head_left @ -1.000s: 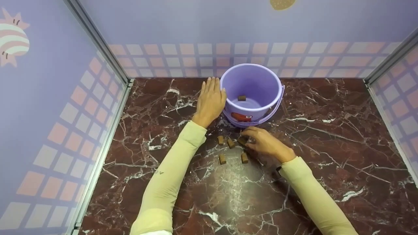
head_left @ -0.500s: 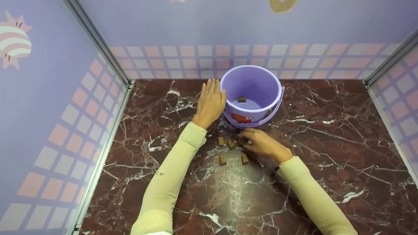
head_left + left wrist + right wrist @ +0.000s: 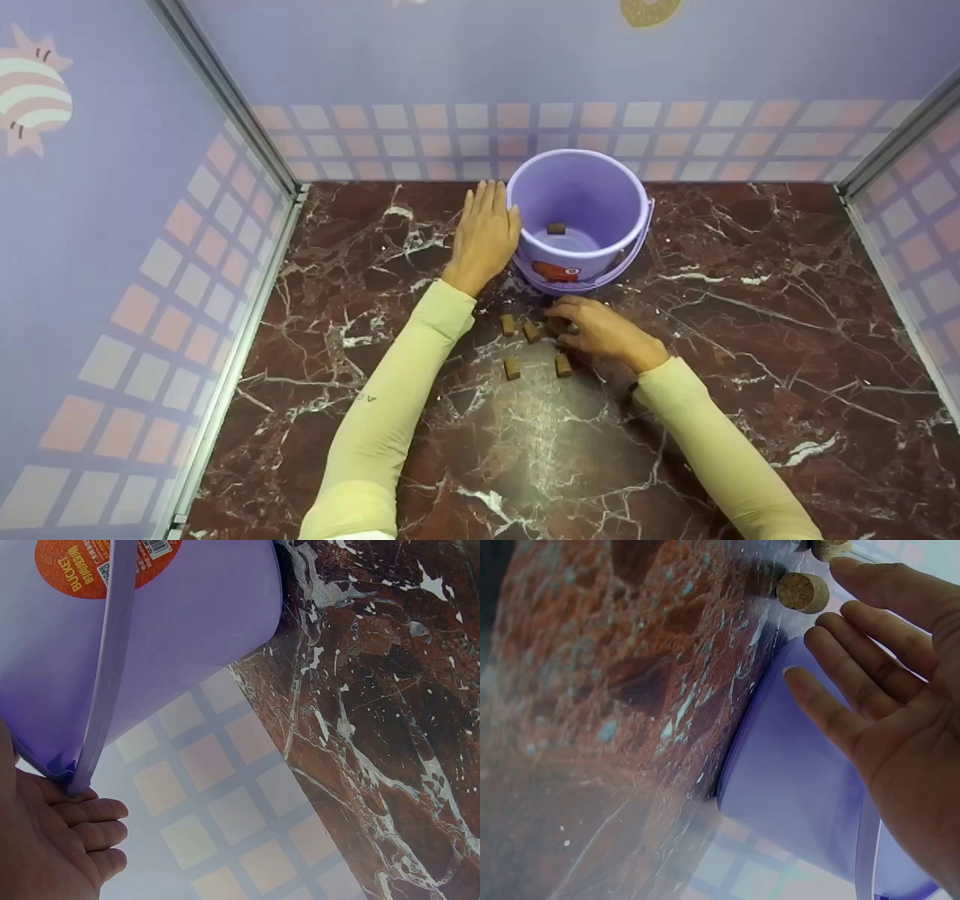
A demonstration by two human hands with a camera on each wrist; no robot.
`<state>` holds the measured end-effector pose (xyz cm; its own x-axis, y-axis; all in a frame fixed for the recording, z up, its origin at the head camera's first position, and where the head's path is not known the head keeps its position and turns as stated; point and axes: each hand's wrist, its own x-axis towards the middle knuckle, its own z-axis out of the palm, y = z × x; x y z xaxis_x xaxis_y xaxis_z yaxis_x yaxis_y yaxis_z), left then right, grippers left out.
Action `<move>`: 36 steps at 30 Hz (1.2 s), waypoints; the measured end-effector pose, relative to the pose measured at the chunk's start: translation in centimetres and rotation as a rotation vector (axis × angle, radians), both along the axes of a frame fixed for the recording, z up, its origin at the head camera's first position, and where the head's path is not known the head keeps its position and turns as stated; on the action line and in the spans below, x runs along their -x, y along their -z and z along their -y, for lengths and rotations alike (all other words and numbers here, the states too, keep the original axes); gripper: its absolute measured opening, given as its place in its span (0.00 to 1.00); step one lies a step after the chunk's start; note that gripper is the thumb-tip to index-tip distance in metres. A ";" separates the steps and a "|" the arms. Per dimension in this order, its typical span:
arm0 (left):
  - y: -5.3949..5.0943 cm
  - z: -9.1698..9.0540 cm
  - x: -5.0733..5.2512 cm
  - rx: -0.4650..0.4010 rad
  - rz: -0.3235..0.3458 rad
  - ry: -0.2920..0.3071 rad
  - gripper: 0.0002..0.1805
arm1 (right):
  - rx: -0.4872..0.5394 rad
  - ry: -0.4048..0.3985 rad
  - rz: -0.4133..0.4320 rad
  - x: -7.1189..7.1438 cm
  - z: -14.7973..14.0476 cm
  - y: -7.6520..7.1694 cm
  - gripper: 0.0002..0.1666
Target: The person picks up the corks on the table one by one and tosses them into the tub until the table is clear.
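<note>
Clearly, the nearest cork [image 3: 802, 592] lies just past the fingertips of my right grip [image 3: 604, 330], whose thumb and fingers stand apart; one round end shows, its long axis uncertain; my left grip [image 3: 484, 241], farther off, lies along the bucket [image 3: 581, 186] on the desk [image 3: 540, 465].

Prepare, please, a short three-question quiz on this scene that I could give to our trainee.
1. How many corks can be seen inside the purple bucket?
2. Which of the person's hands touches the bucket?
3. True or false: the handle arches up over the bucket's opening.

Key:
1. One.
2. The left hand.
3. False; it hangs down outside the bucket, on the side facing the person.
</note>
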<state>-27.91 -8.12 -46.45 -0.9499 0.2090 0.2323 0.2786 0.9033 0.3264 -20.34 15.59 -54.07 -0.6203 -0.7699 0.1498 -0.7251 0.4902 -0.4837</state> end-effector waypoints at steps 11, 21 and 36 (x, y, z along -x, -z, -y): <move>0.0 0.0 0.0 0.023 0.006 -0.008 0.34 | -0.004 -0.012 0.012 0.1 0.2 0.2 0.25; 0.0 0.0 0.0 0.012 0.015 -0.007 0.34 | -0.016 -0.012 0.003 0.1 0.1 0.4 0.25; 0.0 0.0 0.0 -0.003 0.006 -0.007 0.34 | 0.014 -0.003 -0.008 0.2 -0.3 1.0 0.21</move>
<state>-27.94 -8.09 -46.50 -0.9527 0.2021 0.2269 0.2705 0.9042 0.3306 -20.49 15.84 -55.10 -0.6171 -0.7693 0.1656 -0.7302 0.4813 -0.4850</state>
